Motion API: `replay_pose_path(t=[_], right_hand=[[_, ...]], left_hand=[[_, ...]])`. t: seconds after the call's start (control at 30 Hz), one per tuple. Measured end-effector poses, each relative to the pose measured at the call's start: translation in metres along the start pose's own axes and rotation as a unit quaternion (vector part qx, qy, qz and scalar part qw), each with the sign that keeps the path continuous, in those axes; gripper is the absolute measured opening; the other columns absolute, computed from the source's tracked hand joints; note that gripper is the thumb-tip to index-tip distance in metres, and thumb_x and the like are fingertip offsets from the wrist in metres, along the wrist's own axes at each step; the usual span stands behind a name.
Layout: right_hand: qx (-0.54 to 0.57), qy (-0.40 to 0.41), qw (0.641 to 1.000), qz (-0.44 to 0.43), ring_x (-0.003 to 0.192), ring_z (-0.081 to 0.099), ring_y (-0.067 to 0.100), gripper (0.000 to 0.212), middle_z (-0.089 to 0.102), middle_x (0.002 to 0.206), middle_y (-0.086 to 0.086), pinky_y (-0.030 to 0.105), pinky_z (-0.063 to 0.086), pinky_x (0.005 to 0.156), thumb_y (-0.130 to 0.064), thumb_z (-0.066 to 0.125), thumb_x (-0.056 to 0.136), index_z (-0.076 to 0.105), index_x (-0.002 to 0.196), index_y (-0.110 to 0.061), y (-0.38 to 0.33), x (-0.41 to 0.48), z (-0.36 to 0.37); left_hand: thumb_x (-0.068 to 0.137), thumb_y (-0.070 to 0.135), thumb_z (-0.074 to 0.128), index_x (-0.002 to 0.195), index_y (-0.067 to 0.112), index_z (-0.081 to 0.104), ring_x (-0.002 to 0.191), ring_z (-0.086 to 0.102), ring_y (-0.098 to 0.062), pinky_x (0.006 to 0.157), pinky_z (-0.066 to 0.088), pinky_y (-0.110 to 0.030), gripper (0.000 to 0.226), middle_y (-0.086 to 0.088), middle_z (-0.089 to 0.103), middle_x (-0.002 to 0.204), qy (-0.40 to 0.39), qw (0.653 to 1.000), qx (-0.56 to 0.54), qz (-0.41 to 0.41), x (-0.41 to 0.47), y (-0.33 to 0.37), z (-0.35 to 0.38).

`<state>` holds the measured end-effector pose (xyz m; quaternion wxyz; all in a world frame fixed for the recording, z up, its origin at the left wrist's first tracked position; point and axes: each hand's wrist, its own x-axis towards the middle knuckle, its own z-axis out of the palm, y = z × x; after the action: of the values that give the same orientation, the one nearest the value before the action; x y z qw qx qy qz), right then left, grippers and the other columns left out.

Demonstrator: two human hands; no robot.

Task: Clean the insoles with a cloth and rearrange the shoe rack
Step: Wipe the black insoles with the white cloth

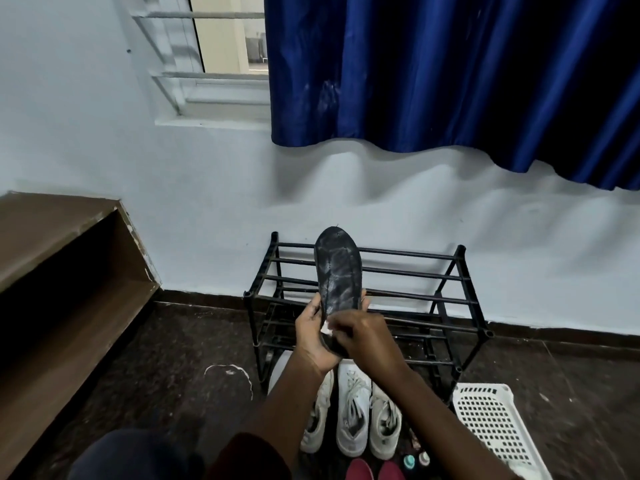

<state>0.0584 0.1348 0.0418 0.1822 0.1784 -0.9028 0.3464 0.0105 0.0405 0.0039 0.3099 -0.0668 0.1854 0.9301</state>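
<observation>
You are holding the black insole (337,271) upright in front of you, toe end pointing up, its scuffed surface facing you. Your left hand (311,337) is gripping it around the heel half, with the thumb curling over the left edge and fingertips showing at the right edge. Your right hand (363,336) is lying across the heel end with its fingers curled, pinching a small white cloth (326,329) against the insole; only a corner of the cloth is showing beside your left thumb. The insole is hanging in front of the black shoe rack (446,289), which is standing against the wall on the dark floor. Below your wrists, white sneakers (351,410) are lying side by side on the floor. A white perforated basket (491,420) is sitting just beside the rack's right legs. Small bottles (409,460) and red shoes (360,471) are showing at the bottom edge. A brown shelf (69,271) is standing to the left, and a blue curtain (433,71) is hanging above
</observation>
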Motion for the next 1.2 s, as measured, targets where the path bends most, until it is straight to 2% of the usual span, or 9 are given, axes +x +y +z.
replay_pose_path(t=[0.17,0.37,0.47,0.53,0.67,0.77,0.9,1.03,1.2], right_hand=[[0.053,0.004,0.992,0.112,0.086,0.060,0.015,0.032,0.071,0.091,0.003,0.011,0.040,0.068,0.003,0.061,0.078,0.046,0.101,-0.013,-0.006,0.002,-0.002],[0.122,-0.100,0.981,0.116,0.074,0.057,-0.019,0.043,0.072,0.090,0.001,0.006,0.046,0.068,0.002,0.064,0.078,0.039,0.104,-0.021,-0.028,-0.018,-0.013],[0.118,-0.088,0.981,0.125,0.073,0.060,-0.013,0.041,0.072,0.087,0.003,0.005,0.045,0.066,0.003,0.067,0.074,0.041,0.098,-0.017,-0.027,-0.015,-0.017],[0.101,-0.056,0.985,0.130,0.077,0.061,-0.004,0.040,0.073,0.086,0.003,0.004,0.043,0.063,0.002,0.069,0.073,0.042,0.097,-0.014,-0.026,-0.010,-0.016],[0.098,-0.038,0.987,0.123,0.081,0.060,0.000,0.040,0.073,0.086,0.000,0.003,0.041,0.066,0.002,0.067,0.075,0.041,0.100,-0.017,-0.030,-0.014,-0.013],[0.113,-0.100,0.984,0.100,0.077,0.060,-0.010,0.038,0.072,0.087,0.001,0.008,0.047,0.068,0.003,0.064,0.075,0.043,0.102,-0.015,-0.032,-0.028,-0.017],[0.085,-0.116,0.985,0.093,0.077,0.063,0.000,0.038,0.072,0.085,0.002,0.024,0.053,0.069,0.002,0.066,0.072,0.045,0.102,-0.009,-0.027,-0.029,-0.025],[0.054,-0.056,0.992,0.100,0.076,0.066,0.016,0.040,0.071,0.082,0.008,0.032,0.051,0.065,0.000,0.069,0.072,0.044,0.102,-0.010,-0.026,-0.020,-0.017],[0.095,-0.115,0.984,0.097,0.084,0.066,0.009,0.038,0.072,0.087,0.004,0.025,0.053,0.070,0.001,0.065,0.074,0.044,0.102,-0.015,-0.034,-0.039,-0.014]], left_hand=[[0.093,0.047,0.040,0.140,0.005,0.043,0.132,0.042,-0.027,0.103,0.041,-0.042,0.064,-0.014,0.040,0.146,-0.001,0.999,0.016,-0.031,-0.008,-0.005,-0.007],[0.085,0.041,0.049,0.125,-0.004,0.056,0.115,0.051,-0.032,0.100,0.042,-0.039,0.060,-0.026,0.055,0.125,0.016,1.000,-0.002,0.001,-0.017,0.001,-0.009],[0.077,0.034,0.067,0.143,0.004,0.037,0.129,0.039,-0.029,0.110,0.029,-0.037,0.078,-0.017,0.036,0.146,0.022,1.000,0.009,0.016,-0.018,-0.001,-0.011],[0.080,0.036,0.061,0.147,0.010,0.031,0.128,0.041,-0.028,0.108,0.031,-0.038,0.078,-0.013,0.037,0.144,0.024,1.000,0.019,0.007,-0.020,-0.006,-0.008],[0.086,0.040,0.047,0.143,0.010,0.038,0.130,0.045,-0.028,0.105,0.040,-0.038,0.066,-0.012,0.040,0.145,0.022,1.000,0.014,-0.007,-0.022,-0.012,-0.008],[0.083,0.037,0.049,0.132,-0.002,0.049,0.111,0.058,-0.039,0.092,0.052,-0.046,0.062,-0.024,0.054,0.125,0.034,0.999,0.003,0.026,-0.025,-0.010,-0.006],[0.082,0.038,0.052,0.136,0.001,0.046,0.115,0.052,-0.033,0.105,0.037,-0.040,0.066,-0.020,0.048,0.134,0.065,0.997,0.040,0.027,-0.026,-0.013,-0.009],[0.090,0.043,0.043,0.115,0.006,0.064,0.092,0.067,-0.029,0.082,0.054,-0.037,0.049,-0.014,0.065,0.107,0.066,0.996,0.058,-0.007,-0.032,-0.021,-0.013],[0.081,0.039,0.051,0.116,0.001,0.060,0.107,0.059,-0.032,0.103,0.039,-0.039,0.052,-0.017,0.057,0.117,0.063,0.996,0.051,0.033,-0.036,-0.019,-0.021]])
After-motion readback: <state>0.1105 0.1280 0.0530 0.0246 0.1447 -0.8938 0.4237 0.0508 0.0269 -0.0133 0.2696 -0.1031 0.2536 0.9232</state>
